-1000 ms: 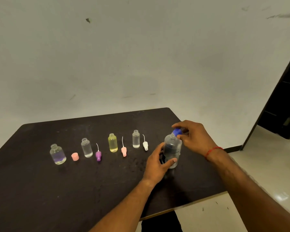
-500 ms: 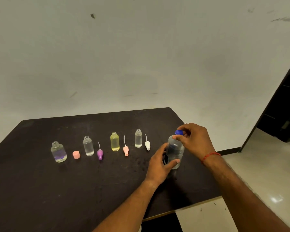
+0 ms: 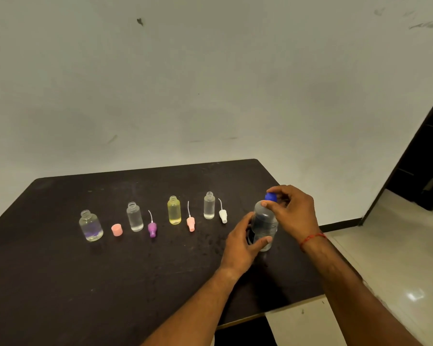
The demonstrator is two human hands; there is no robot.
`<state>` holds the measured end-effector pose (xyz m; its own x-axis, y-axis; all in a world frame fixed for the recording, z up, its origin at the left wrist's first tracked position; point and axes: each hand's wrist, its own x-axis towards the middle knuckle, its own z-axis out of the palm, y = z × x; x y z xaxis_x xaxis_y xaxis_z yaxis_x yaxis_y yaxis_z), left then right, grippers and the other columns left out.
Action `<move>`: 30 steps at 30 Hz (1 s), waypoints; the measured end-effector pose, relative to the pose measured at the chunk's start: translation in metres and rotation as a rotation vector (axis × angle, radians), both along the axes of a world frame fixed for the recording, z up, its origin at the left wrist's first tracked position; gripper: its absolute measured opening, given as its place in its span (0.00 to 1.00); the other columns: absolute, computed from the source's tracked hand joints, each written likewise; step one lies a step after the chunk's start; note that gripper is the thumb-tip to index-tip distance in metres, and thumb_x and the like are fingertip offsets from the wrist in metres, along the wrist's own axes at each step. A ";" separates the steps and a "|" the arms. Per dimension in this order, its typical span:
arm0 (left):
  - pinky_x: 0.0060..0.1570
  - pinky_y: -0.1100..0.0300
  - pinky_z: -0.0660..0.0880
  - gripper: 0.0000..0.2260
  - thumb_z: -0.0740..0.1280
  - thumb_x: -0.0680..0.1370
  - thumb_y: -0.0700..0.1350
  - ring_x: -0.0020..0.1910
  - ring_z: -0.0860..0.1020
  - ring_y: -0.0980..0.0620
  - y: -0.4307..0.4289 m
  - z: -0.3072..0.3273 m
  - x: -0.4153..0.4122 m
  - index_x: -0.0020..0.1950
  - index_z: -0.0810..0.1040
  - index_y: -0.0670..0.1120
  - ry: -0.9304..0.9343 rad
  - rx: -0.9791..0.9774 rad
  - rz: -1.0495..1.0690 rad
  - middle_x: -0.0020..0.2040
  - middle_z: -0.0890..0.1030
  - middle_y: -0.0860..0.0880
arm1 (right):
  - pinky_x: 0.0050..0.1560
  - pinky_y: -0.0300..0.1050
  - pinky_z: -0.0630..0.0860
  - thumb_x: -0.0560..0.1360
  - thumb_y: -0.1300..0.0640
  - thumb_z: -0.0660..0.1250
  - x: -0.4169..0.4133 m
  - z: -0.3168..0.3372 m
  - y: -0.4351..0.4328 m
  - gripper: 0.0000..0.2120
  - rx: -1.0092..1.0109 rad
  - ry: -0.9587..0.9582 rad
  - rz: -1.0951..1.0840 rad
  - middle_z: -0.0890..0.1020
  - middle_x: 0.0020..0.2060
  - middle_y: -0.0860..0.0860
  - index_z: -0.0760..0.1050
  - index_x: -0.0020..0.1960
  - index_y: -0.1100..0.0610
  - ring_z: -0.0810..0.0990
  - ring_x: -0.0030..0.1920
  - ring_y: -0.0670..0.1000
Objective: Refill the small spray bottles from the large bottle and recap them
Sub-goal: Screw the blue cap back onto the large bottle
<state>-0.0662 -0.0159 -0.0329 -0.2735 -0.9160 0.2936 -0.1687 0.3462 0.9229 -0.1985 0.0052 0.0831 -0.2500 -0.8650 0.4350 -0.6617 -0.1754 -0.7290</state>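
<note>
Large bottle [image 3: 264,224] stood on bench [image 3: 60,283], body gripped by left hand [image 3: 244,243]; blue cap [image 3: 270,196] pinched by right hand [image 3: 294,212]. Four small bottles [image 3: 134,217] lined up uncapped, spray tops [image 3: 152,227] laid beside. Recapping judged entirely outstanding; whether filling is finished cannot be told.

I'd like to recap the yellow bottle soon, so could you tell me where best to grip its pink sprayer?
Grip the pink sprayer by its wide cap, from above. It lies on the table right of the yellow bottle, its thin tube pointing away, too slender to pinch.
</note>
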 end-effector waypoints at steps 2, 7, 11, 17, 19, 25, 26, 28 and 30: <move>0.67 0.54 0.75 0.27 0.75 0.74 0.58 0.65 0.75 0.61 0.000 -0.001 0.000 0.71 0.70 0.60 0.000 0.001 -0.002 0.65 0.78 0.61 | 0.47 0.36 0.77 0.68 0.52 0.78 0.003 0.001 0.000 0.14 0.004 -0.003 -0.045 0.82 0.44 0.50 0.79 0.51 0.54 0.79 0.43 0.47; 0.67 0.56 0.74 0.28 0.75 0.74 0.58 0.65 0.75 0.63 0.001 -0.001 0.001 0.72 0.70 0.59 0.003 -0.002 0.001 0.66 0.77 0.62 | 0.51 0.36 0.75 0.71 0.50 0.75 0.002 0.002 0.002 0.24 0.022 -0.044 0.016 0.80 0.51 0.46 0.74 0.65 0.51 0.79 0.49 0.45; 0.67 0.57 0.74 0.29 0.75 0.74 0.56 0.65 0.75 0.63 0.000 -0.002 0.001 0.73 0.70 0.58 0.008 0.004 -0.010 0.66 0.78 0.61 | 0.58 0.38 0.76 0.74 0.64 0.71 -0.003 -0.005 0.003 0.19 0.016 -0.023 0.107 0.81 0.58 0.48 0.78 0.62 0.50 0.79 0.57 0.47; 0.66 0.58 0.75 0.28 0.76 0.74 0.56 0.64 0.76 0.63 0.000 -0.001 0.002 0.71 0.71 0.59 0.019 0.006 -0.004 0.64 0.78 0.61 | 0.51 0.38 0.76 0.70 0.56 0.76 0.000 -0.004 0.000 0.14 -0.002 0.010 -0.018 0.82 0.49 0.50 0.80 0.54 0.54 0.80 0.48 0.48; 0.66 0.57 0.75 0.28 0.75 0.73 0.57 0.65 0.75 0.63 0.000 -0.002 0.002 0.72 0.71 0.60 0.014 0.007 -0.004 0.65 0.78 0.62 | 0.50 0.39 0.78 0.69 0.52 0.77 0.002 -0.001 0.000 0.16 0.019 0.027 -0.050 0.81 0.46 0.50 0.79 0.53 0.54 0.80 0.45 0.48; 0.68 0.53 0.74 0.30 0.75 0.73 0.58 0.67 0.75 0.61 -0.003 -0.004 -0.001 0.73 0.70 0.58 0.009 0.020 -0.007 0.67 0.77 0.60 | 0.56 0.40 0.76 0.73 0.57 0.73 0.001 0.000 0.006 0.23 0.016 -0.007 0.044 0.79 0.55 0.45 0.73 0.67 0.50 0.78 0.50 0.43; 0.68 0.53 0.74 0.31 0.75 0.73 0.59 0.67 0.75 0.61 -0.003 -0.004 -0.001 0.73 0.70 0.58 0.011 0.025 -0.012 0.67 0.77 0.60 | 0.58 0.42 0.76 0.74 0.61 0.72 0.000 -0.002 0.007 0.22 0.007 -0.009 0.061 0.79 0.56 0.45 0.74 0.66 0.49 0.78 0.52 0.43; 0.69 0.53 0.73 0.32 0.75 0.73 0.59 0.68 0.74 0.61 -0.004 -0.005 -0.001 0.74 0.69 0.58 0.014 0.037 -0.017 0.68 0.77 0.60 | 0.61 0.46 0.77 0.74 0.64 0.70 0.001 -0.006 0.007 0.18 -0.001 -0.001 0.049 0.81 0.56 0.48 0.78 0.62 0.50 0.79 0.54 0.46; 0.69 0.52 0.73 0.32 0.75 0.73 0.59 0.68 0.74 0.61 -0.004 -0.005 -0.001 0.74 0.69 0.58 0.009 0.043 -0.013 0.68 0.77 0.60 | 0.59 0.43 0.77 0.74 0.64 0.71 0.002 -0.008 0.006 0.15 -0.012 -0.003 0.017 0.81 0.55 0.49 0.79 0.59 0.51 0.79 0.53 0.47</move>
<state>-0.0672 -0.0199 -0.0383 -0.2829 -0.9243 0.2561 -0.1561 0.3078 0.9386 -0.1967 0.0112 0.0748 -0.2365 -0.8639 0.4447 -0.6560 -0.1956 -0.7290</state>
